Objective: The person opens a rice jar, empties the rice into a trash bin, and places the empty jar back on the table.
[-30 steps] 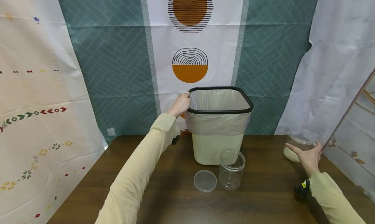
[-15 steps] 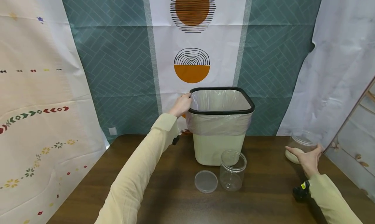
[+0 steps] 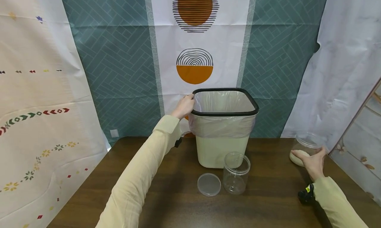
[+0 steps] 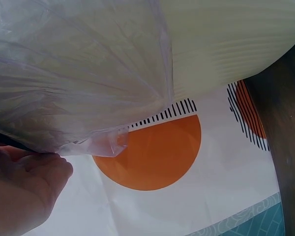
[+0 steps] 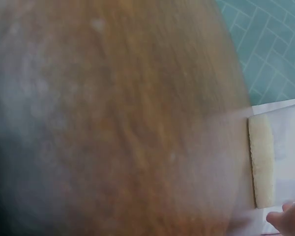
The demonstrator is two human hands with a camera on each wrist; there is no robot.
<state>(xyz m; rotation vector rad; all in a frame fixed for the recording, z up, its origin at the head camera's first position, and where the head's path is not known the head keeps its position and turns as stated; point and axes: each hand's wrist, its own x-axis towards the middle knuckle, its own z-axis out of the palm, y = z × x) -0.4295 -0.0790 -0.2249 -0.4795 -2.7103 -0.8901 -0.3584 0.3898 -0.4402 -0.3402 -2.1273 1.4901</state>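
Observation:
A pale green trash bin [image 3: 221, 148] with a black rim and a clear liner [image 3: 221, 127] stands upright on the table. My left hand [image 3: 184, 106] grips its rim at the left; in the left wrist view the fingers hold the rim and liner edge. At the far right, my right hand [image 3: 314, 161] holds a clear jar [image 3: 308, 142] upright, thumb on one side and fingers on the other. A whitish layer [image 5: 262, 162] fills the bottom of the jar. The fingers' far sides are partly hidden.
An uncovered clear jar [image 3: 236, 175] stands in front of the bin, beside a round translucent lid [image 3: 209, 184] lying flat. The brown table [image 3: 262, 208] ends at patterned hanging cloths [image 3: 119, 56] behind and at both sides.
The head view has shifted slightly. My right thumb has moved a little lower against the jar. My left hand stays on the bin's rim, and the bin has not moved.

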